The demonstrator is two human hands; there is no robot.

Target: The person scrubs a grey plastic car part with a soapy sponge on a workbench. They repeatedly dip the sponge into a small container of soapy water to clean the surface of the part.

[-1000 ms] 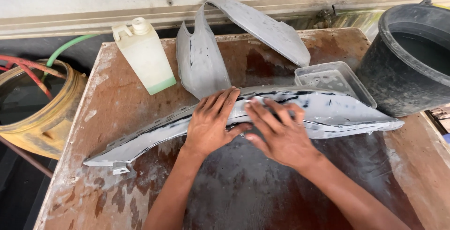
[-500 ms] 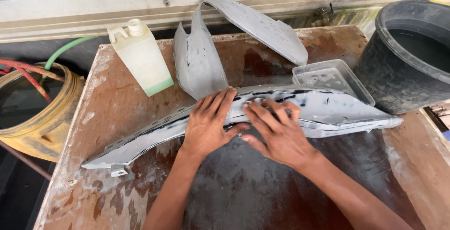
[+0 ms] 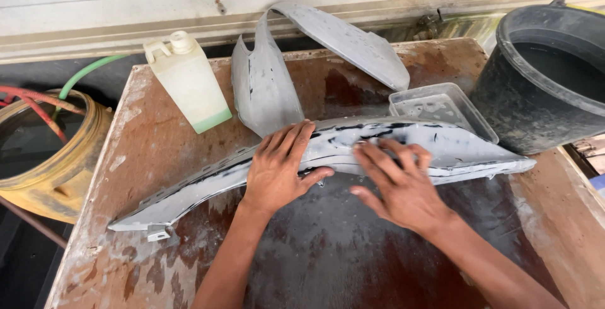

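Both hands lie flat on a long grey plastic body panel (image 3: pixel 208 183) that stretches across the wet, rust-brown tabletop (image 3: pixel 157 132) from its near left part to the right edge. The left hand (image 3: pixel 280 167) presses palm-down on the panel's middle, fingers (image 3: pixel 293 137) spread and straight, thumb out toward the right, gripping nothing. The right hand (image 3: pixel 403 186) rests just beside it, fingers (image 3: pixel 378 158) extended flat and pointing left over the panel's dull, dark-streaked surface, also not closed on anything. Behind the panel a second grey fairing piece (image 3: pixel 265 88), curved and forked, lies on the tabletop with one arm arching toward the right. A whitish plastic jug (image 3: pixel 189 85) with a little green liquid at its bottom lies to the left of it. A clear square plastic tub (image 3: pixel 441 104) sits just behind the panel's right part, and a black bucket (image 3: pixel 542 95) stands at the right edge. A yellow drum (image 3: pixel 69 177) sits off the tabletop on the left.
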